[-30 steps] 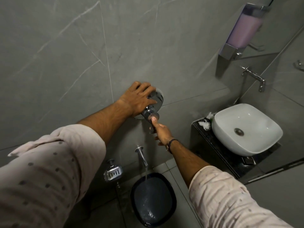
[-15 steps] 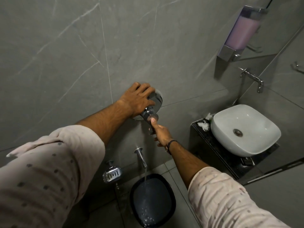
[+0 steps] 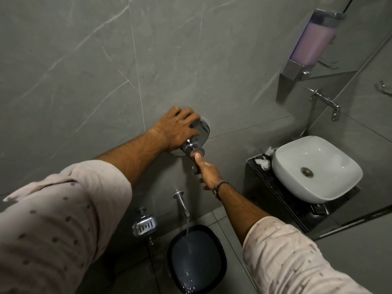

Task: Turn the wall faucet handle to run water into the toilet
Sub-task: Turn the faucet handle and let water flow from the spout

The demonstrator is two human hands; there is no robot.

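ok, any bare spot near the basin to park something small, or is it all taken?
Counter is crowded: basin covers most, tissue wads fill its back-left corner. Only bare strips are the dark left edge and the front by a small object. Floor tile between bucket and counter is bare, under the right arm.

Glossy chrome handle (image 3: 193, 148), matt wall (image 3: 84, 71)

To my right a white basin (image 3: 316, 168) sits on a dark worktop (image 3: 273, 187), tissue scraps (image 3: 263, 163) beside it. Above hang a tap (image 3: 326, 102) and a pink soap dispenser (image 3: 311, 43). A chrome soap dish (image 3: 144, 224) hangs low down on my left.
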